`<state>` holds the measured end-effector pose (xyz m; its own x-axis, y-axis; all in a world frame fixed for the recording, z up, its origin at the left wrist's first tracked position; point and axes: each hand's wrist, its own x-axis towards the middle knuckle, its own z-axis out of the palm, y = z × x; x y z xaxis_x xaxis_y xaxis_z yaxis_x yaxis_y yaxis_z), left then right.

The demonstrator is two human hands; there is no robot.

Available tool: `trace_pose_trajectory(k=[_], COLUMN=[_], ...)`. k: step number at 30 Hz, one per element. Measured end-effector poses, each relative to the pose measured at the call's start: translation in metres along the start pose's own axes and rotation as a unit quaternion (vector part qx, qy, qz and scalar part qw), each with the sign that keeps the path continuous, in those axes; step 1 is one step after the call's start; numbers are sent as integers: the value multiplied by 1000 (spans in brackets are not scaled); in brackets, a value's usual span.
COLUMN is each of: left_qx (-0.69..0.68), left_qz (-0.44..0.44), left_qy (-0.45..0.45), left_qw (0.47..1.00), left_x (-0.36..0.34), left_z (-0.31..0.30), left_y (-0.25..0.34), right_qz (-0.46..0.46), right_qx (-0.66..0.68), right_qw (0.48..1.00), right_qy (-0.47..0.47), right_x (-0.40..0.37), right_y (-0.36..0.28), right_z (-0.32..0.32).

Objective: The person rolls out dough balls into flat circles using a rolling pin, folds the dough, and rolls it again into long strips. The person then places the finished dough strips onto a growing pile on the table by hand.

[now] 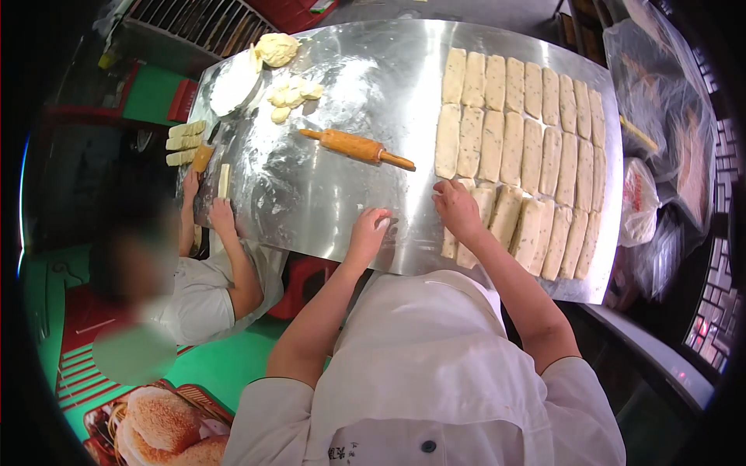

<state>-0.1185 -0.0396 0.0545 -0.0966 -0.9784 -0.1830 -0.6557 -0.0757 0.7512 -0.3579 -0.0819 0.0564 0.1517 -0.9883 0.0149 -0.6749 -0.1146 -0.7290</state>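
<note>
My left hand (371, 234) is over the steel table near its front edge, fingers curled, with a small white patch showing at them. What it is, if anything held, I cannot make out. My right hand (457, 208) is bent over the upper part of a pale dough strip (449, 245) at the left end of the nearest row; its fingers are curled together there and hide that part. More speckled dough strips (513, 147) lie side by side in three rows. A wooden rolling pin (351, 145) rests slantwise beyond my left hand.
Flour dusts the left side of the steel table (326, 202). Dough pieces (291, 95), a larger dough lump (277, 49) and a white mound (235, 84) sit at the far left. A co-worker (198, 295) works there with a wooden-handled scraper (202, 158) and a narrow dough strip (224, 180).
</note>
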Motion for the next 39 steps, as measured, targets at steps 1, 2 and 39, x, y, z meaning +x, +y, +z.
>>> trace_pose_trajectory(k=[1,2,39], left_qx=[4,10,118], left_qz=[-6,-46,-22], left_qy=[24,47,351], left_qw=[1000,998,929], left_x=[-11,-25,286], left_z=[-12,-23,-261], left_y=[-9,-19,-184], right_qz=[-29,-51,506], right_qx=[-33,-28,45], right_qw=[999,998,814], right_qy=[6,0,-281], right_x=[19,38,103], right_y=[-7,-13,-45], right_z=[9,17,77])
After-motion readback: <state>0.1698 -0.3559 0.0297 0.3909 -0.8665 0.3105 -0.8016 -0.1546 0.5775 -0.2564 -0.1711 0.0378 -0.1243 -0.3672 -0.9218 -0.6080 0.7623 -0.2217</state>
